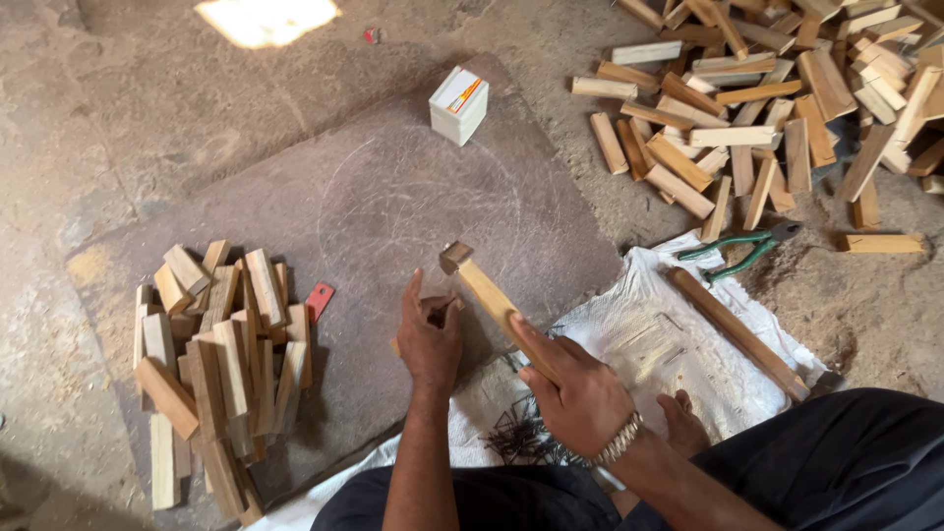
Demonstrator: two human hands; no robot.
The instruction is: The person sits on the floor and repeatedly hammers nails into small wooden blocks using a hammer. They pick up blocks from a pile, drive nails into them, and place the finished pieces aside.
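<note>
The person sits at the near edge of a flat grey stone slab (374, 197) set in a dirt floor, both forearms reaching forward from the bottom of the view. The right hand (575, 388) is wrapped tight around the wooden handle of a hammer (487, 290), thumb along the top, a metal bracelet (618, 440) at the wrist. The handle slants up and to the left from the fist, and the small metal head hangs above the slab, just beyond the left hand. The left hand (430, 334) rests low near the slab's near edge, forearm almost straight, fingers closed around a small wooden block (438, 307) with the index finger pointing up; most of the block is hidden by the fingers, so how it sits on the stone cannot be told.

Near the left edge of the slab lies a stack of short wooden slats (221, 364), with a small red piece (319, 299) just beside it. A small white box (458, 103) stands at the far edge. A larger heap of wood pieces (777, 108) spreads over the floor off the slab's far right corner. A white sack cloth (688, 334) under the person's lap carries a dark pile of nails (516, 438), a long wooden stick (737, 332) and green-handled pliers (742, 246) at its far edge.
</note>
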